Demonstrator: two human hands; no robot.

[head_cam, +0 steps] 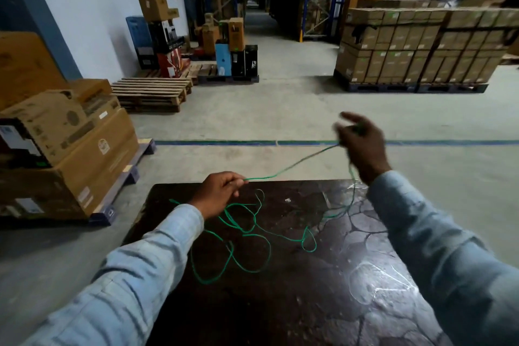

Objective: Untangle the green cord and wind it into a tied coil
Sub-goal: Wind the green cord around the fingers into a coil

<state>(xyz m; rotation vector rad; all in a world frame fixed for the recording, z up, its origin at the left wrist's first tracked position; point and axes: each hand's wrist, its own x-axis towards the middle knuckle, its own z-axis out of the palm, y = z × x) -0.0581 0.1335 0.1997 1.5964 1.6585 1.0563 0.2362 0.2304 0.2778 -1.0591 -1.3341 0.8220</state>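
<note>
Nearest to us are our two pale blue sleeves, reaching out over the dark table [280,303], whose glossy top carries most of the green cord [254,229] in loose, crossing loops. We keep the slack lying there, we judge, so its weight rests on the surface and the crossings stay spread out where we can read them.

Our left hand [217,195] sits low at the table's far edge, fingers curled round the cord, pinching it where a straight run leaves toward the right. Our right hand [361,143] is raised higher and farther out — it is blurred, but the fingers look gathered on the cord, with one finger sticking forward. Between the two hands the cord is stretched in a nearly straight line; from the right hand another length drops back to the table and joins the tangle.

Holding one stretch taut like this seems meant to free a clean section — the start of a coil. No coil shows yet, so we reckon the untangling is still in hand.
</note>
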